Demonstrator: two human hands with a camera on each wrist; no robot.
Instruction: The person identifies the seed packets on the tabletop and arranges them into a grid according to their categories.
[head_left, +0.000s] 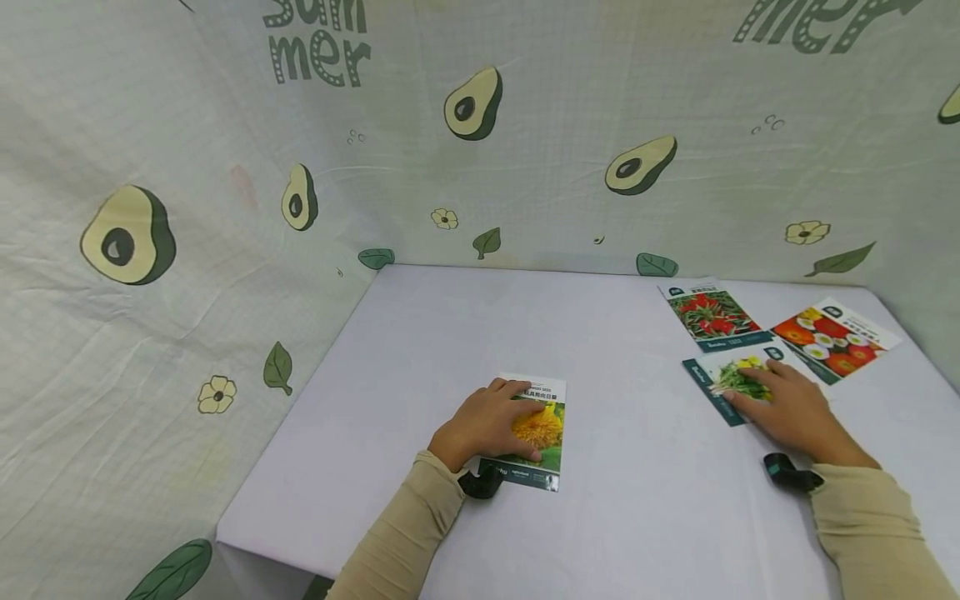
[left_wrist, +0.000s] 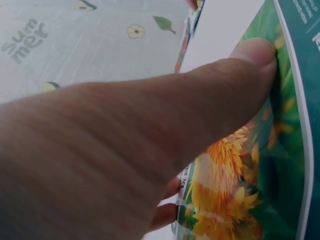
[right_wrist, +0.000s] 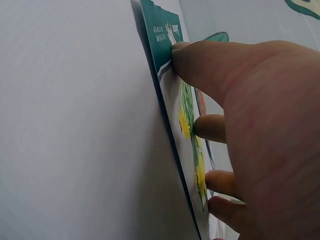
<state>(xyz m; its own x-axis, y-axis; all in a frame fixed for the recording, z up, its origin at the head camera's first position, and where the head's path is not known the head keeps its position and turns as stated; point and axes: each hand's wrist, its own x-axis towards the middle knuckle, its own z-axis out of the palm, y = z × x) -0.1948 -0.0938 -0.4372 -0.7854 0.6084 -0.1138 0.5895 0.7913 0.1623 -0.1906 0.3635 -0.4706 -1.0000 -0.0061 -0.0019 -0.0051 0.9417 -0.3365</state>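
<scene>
Near the middle of the table, my left hand [head_left: 491, 423] rests over a seed packet with an orange-yellow, sunflower-like bloom [head_left: 551, 427]. The thumb [left_wrist: 255, 55] lies on the packet's green printed face in the left wrist view. My right hand [head_left: 789, 408] touches a white seed packet with green stems and yellow flowers [head_left: 716, 379] on the right side. In the right wrist view its thumb [right_wrist: 181, 52] is on the dark green band, with several fingertips spread along the printed face. Neither hand visibly curls round its packet's edge.
Behind the right hand lie a packet with red flowers [head_left: 712, 315] and one with red, orange and white blooms [head_left: 840, 337], close to the packet under that hand. The white table [head_left: 615, 533] meets an avocado-print cloth [head_left: 555, 200] at the back and left.
</scene>
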